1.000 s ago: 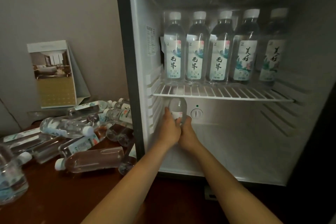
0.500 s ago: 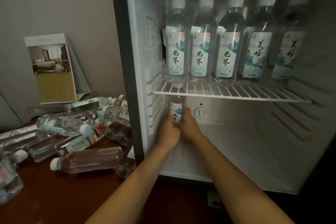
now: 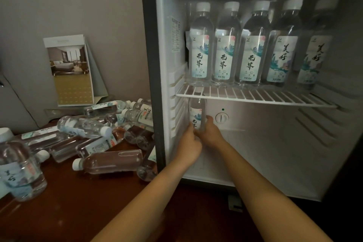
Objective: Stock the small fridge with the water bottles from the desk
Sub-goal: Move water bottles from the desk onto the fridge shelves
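Both grips clasped one water bottle (image 3: 196,112): the left grip (image 3: 189,143) wrapped its lower body from nine o'clock, the right grip (image 3: 210,133) from three o'clock. It was held upright in the fridge's (image 3: 275,153) lower compartment, hard by the nine o'clock wall, its top close beneath the wire shelf (image 3: 255,98). Doing this well likely meant lowering it straight and seating its hidden base flat before letting go. Clear plastic, water-filled, it bore a pale label with black brushed characters.
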Motion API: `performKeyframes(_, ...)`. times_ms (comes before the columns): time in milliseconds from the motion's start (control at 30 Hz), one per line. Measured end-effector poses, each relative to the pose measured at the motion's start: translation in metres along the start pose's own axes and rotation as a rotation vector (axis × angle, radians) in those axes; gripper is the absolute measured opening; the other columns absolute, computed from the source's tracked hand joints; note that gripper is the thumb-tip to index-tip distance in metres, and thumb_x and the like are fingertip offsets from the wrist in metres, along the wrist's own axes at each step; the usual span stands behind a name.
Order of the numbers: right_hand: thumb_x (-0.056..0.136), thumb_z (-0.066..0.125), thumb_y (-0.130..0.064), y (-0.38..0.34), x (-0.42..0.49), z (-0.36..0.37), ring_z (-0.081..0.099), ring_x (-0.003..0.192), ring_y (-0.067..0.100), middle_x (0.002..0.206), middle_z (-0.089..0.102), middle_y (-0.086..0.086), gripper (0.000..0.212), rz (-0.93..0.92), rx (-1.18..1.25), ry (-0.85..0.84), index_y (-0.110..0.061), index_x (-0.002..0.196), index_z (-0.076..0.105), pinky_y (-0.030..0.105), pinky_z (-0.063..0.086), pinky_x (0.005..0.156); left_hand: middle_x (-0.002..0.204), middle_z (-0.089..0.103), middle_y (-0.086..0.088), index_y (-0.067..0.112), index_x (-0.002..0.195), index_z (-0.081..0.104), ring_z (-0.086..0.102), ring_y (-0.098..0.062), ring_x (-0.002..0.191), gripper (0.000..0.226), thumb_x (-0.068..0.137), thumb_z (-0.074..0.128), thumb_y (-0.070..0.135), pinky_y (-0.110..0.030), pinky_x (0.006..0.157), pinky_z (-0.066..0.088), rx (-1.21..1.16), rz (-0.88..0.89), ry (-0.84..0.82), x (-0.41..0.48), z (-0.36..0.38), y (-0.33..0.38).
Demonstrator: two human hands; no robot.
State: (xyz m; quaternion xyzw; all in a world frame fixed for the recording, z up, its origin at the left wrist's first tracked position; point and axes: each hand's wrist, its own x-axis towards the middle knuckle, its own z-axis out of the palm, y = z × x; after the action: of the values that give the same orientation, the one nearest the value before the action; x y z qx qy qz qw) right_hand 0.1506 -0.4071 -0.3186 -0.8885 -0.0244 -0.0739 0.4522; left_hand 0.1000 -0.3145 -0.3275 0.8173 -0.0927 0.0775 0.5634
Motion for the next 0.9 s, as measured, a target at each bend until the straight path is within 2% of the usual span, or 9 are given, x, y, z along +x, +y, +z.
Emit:
performKeyframes(133,0.089,0.061,-0.026,-0.002,-0.030,0.000,0.052,0.117,0.032,0.128,0.052,0.020,0.062,-0.011,0.125,0.260,-0.003,0.137,0.029,0.027,0.038,0.088,0.133,0.050,0.001,0.014,0.133,0.047,0.046,-0.006,0.122,0.047,0.092,0.040,-0.006,0.005,0.083,0.031,0.011,0.147,-0.036,-0.050,-0.023,-0.005)
performKeyframes(267,0.092,0.054,-0.020,-0.018,-0.074,0.014,0.056,0.065,0.009,0.070,0.057,-0.006,0.007,-0.191,0.169,0.516,-0.013,0.093,0.051,0.021,0.039,0.059,0.096,0.063,0.014,0.031,0.089,0.066,0.058,0.008,0.092,0.044,0.087,0.048,-0.009,-0.007,0.079,0.044,0.022,0.214,0.001,-0.096,-0.060,-0.024)
performKeyframes(367,0.089,0.058,-0.014,-0.039,-0.112,0.033,0.052,0.056,-0.001,0.059,0.050,-0.014,0.016,-0.396,0.171,0.449,-0.019,0.076,0.050,0.009,0.035,0.051,0.087,0.064,0.012,0.034,0.077,0.066,0.060,0.003,0.083,0.049,0.084,0.048,-0.011,-0.016,0.073,0.051,0.058,0.153,0.079,-0.115,-0.096,-0.048)
performKeyframes(433,0.088,0.059,-0.017,-0.054,-0.132,0.052,0.051,0.053,0.003,0.058,0.051,-0.012,0.014,-0.535,0.131,0.331,-0.018,0.075,0.054,0.016,0.039,0.051,0.088,0.065,0.010,0.033,0.076,0.066,0.061,0.001,0.081,0.047,0.085,0.047,-0.010,-0.017,0.070,0.051,0.065,0.087,0.149,-0.120,-0.118,-0.064)
performKeyframes(500,0.087,0.055,-0.025,-0.070,-0.142,0.075,0.058,0.060,0.013,0.064,0.060,-0.004,0.012,-0.639,0.048,0.169,-0.016,0.079,0.058,0.028,0.044,0.056,0.088,0.066,0.008,0.031,0.075,0.066,0.062,-0.003,0.079,0.047,0.084,0.045,-0.011,-0.019,0.068,0.050,0.031,0.012,0.228,-0.121,-0.138,-0.078)
performKeyframes(600,0.091,0.050,-0.022,-0.096,-0.132,0.110,0.061,0.097,0.020,0.106,0.066,0.004,0.023,-0.671,-0.144,-0.144,-0.017,0.110,0.062,0.036,0.050,0.082,0.087,0.066,0.003,0.026,0.077,0.065,0.062,-0.013,0.083,0.044,0.083,0.043,-0.011,-0.028,0.074,0.051,-0.006,-0.098,0.308,-0.124,-0.160,-0.098)
performKeyframes(700,0.095,0.046,-0.021,-0.108,-0.107,0.142,0.037,0.132,0.027,0.144,0.041,0.012,0.050,-0.499,-0.342,-0.327,-0.012,0.142,0.033,0.037,0.033,0.106,0.086,0.066,0.006,0.026,0.078,0.065,0.063,-0.011,0.083,0.041,0.083,0.043,-0.009,-0.022,0.070,0.048,-0.051,-0.210,0.350,-0.134,-0.169,-0.114)
performKeyframes(800,0.092,0.049,-0.039,-0.107,-0.090,0.164,0.021,0.140,0.033,0.151,0.025,0.016,0.071,-0.407,-0.693,-0.369,-0.012,0.148,0.014,0.044,0.018,0.114,0.087,0.066,0.006,0.025,0.081,0.066,0.063,-0.007,0.080,0.039,0.085,0.044,-0.007,-0.017,0.066,0.047,-0.152,-0.241,0.384,-0.143,-0.175,-0.119)
performKeyframes(900,0.085,0.054,-0.052,-0.105,-0.090,0.174,0.037,0.127,0.034,0.137,0.039,0.015,0.071,-0.436,-0.729,-0.274,-0.013,0.141,0.033,0.044,0.025,0.110,0.090,0.066,0.006,0.026,0.085,0.066,0.064,-0.009,0.082,0.036,0.089,0.044,-0.002,-0.018,0.067,0.050,-0.193,-0.237,0.409,-0.149,-0.184,-0.120)
